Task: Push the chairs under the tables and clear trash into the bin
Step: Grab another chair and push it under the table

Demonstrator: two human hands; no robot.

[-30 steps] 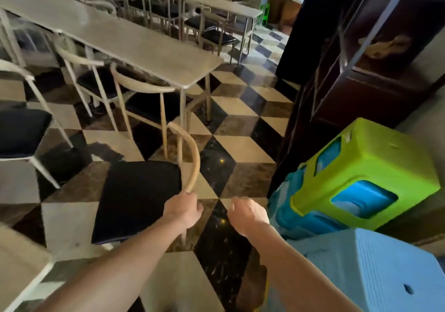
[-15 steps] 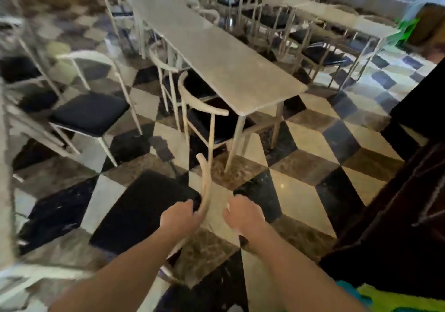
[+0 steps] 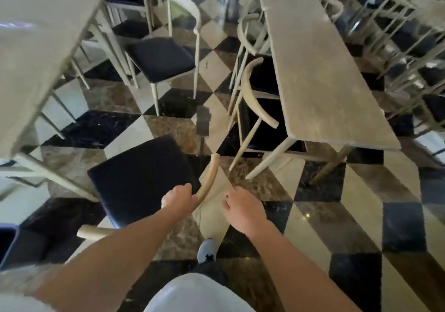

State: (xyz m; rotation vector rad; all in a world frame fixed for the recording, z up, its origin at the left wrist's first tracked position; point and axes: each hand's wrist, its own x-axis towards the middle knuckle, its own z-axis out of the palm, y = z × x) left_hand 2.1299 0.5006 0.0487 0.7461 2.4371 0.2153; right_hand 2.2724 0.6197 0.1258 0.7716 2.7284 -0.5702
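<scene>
Nearest in view, a shoe (image 3: 207, 250) stands on the checkered floor (image 3: 361, 215), just behind the chair (image 3: 142, 179) that this step concerns. The left grip (image 3: 179, 198) is clamped on that chair's curved back rail (image 3: 209, 179), fingers wrapped over the rail near its middle. The right grip (image 3: 243, 211) hangs just to the right of the rail, apart from it, fingers loosely curled and holding nothing.

The relation that matters is that the chair's black seat lies ahead and to the left of the left grip. The rail arcs from one end low on the seat's left to a tip on its far right, so the chair faces away, toward the far left. The left counter (image 3: 36, 46) stands on that side, with its near leg (image 3: 48, 174) slanting close to the seat's front left corner. I cannot tell whether they touch.

In my judgement the push should run along the seat's facing line, away from the grip, and the left grip already holds the better spot. That leg looks like the thing most likely to catch.

Beyond the chair, a second chair (image 3: 161, 58) stands out from the left counter. To the far right, a third chair (image 3: 255, 90) sits tucked under the right counter (image 3: 320, 70). No trash or bin is visible.
</scene>
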